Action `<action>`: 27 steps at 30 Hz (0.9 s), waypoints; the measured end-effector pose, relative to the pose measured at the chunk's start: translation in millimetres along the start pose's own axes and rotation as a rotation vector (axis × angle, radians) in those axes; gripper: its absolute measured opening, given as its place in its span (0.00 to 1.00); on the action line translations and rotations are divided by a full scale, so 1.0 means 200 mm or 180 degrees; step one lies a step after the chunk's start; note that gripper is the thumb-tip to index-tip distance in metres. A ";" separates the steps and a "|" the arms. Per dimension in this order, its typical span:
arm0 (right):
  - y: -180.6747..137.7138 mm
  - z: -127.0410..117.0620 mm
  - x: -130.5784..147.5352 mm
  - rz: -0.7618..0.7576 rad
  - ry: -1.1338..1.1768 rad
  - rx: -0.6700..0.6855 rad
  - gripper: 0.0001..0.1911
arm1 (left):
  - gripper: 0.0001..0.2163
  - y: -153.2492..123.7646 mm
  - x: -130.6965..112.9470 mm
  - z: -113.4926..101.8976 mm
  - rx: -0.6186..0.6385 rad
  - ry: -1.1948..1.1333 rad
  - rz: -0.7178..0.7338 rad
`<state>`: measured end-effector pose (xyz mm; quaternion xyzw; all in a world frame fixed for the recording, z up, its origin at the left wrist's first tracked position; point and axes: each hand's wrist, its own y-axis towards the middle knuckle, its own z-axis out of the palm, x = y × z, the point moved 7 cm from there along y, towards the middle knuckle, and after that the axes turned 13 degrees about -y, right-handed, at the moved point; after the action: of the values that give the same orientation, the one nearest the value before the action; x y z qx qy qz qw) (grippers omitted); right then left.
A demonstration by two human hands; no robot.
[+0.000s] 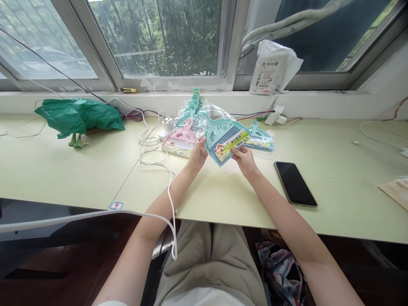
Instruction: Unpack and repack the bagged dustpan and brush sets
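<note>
A teal dustpan-and-brush set [219, 135] in clear plastic, with a yellow label, is held tilted just above the table. My right hand [245, 160] grips its lower right edge, thumb on the label. At its left edge my left hand [199, 154] is closed on the wrapped set, its fingers partly hidden. Just behind my left hand lies a pink dustpan-and-brush set [181, 140], also wrapped. Another teal set [259, 138] rests to the right, partly covered by the held one. Behind them, several teal sets [193, 108] lie overlapped, handles toward the window.
A black phone [295, 183] lies on the pale table [223, 199], right of my forearm. White cables [153, 148] loop at the left, one crossing my left arm. A green plastic bag [81, 115] sits further left. A white package [269, 70] and a yellow cutter [128, 90] are on the sill.
</note>
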<state>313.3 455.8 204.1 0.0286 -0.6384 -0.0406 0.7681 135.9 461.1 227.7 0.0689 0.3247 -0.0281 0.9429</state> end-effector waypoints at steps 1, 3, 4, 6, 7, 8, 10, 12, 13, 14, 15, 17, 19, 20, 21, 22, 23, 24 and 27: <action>0.00 0.00 0.00 0.0003 0.0006 -0.0001 0.21 | 0.18 -0.01 0.00 0.01 0.0004 0.0019 0.0041; 0.00 0.01 0.00 0.0008 -0.0006 0.0010 0.21 | 0.19 -0.03 0.01 0.03 0.0024 0.0087 0.0014; 0.00 0.01 -0.01 0.0009 -0.0016 0.0021 0.22 | 0.19 -0.03 0.02 0.04 0.0051 0.0130 -0.0066; 0.00 0.01 -0.01 0.0002 -0.0028 0.0041 0.22 | 0.20 -0.04 0.04 0.05 0.0136 0.0199 -0.0285; 0.00 0.01 -0.01 -0.0005 -0.0032 0.0045 0.22 | 0.20 -0.05 0.06 0.06 0.0178 0.0219 -0.0373; 0.00 0.01 0.00 -0.0011 -0.0038 0.0045 0.22 | 0.20 -0.05 0.06 0.06 0.0209 0.0231 -0.0428; -0.01 0.01 0.00 -0.0010 -0.0061 0.0032 0.21 | 0.20 -0.05 0.07 0.06 0.0234 0.0245 -0.0453; -0.01 0.01 0.00 0.0003 -0.0077 -0.0002 0.20 | 0.21 -0.05 0.08 0.06 0.0248 0.0249 -0.0401; -0.01 0.01 0.00 0.0009 -0.0073 -0.0034 0.20 | 0.21 -0.05 0.08 0.07 0.0275 0.0251 -0.0373; -0.01 0.01 0.00 0.0016 -0.0058 -0.0074 0.20 | 0.21 -0.05 0.08 0.07 0.0313 0.0254 -0.0359; -0.01 0.01 0.00 0.0018 -0.0030 -0.0120 0.20 | 0.20 -0.06 0.09 0.08 0.0356 0.0256 -0.0375; -0.01 0.00 0.00 0.0015 0.0045 -0.0182 0.20 | 0.19 -0.07 0.12 0.09 0.0437 0.0246 -0.0488; -0.01 0.00 0.00 0.0001 0.0077 -0.0189 0.19 | 0.17 -0.07 0.14 0.09 0.0452 0.0223 -0.0631; -0.01 0.00 0.00 -0.0009 0.0067 -0.0182 0.19 | 0.16 -0.08 0.15 0.09 0.0434 0.0204 -0.0680; -0.01 0.00 0.00 -0.0020 0.0044 -0.0173 0.19 | 0.16 -0.08 0.16 0.09 0.0408 0.0185 -0.0701; -0.01 0.00 0.00 -0.0026 0.0016 -0.0167 0.19 | 0.16 -0.08 0.16 0.08 0.0376 0.0170 -0.0688; -0.01 0.00 0.00 -0.0031 -0.0005 -0.0168 0.19 | 0.16 -0.07 0.16 0.08 0.0347 0.0161 -0.0656; -0.01 0.00 0.00 -0.0032 -0.0013 -0.0173 0.19 | 0.16 -0.07 0.16 0.07 0.0321 0.0159 -0.0605; -0.02 0.01 0.00 -0.0003 0.0042 -0.0214 0.19 | 0.18 -0.07 0.16 0.07 0.0253 0.0213 -0.0484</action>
<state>311.9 452.1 204.8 0.0034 -0.6316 -0.0622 0.7728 167.3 445.4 217.6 0.0824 0.3589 -0.1102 0.9232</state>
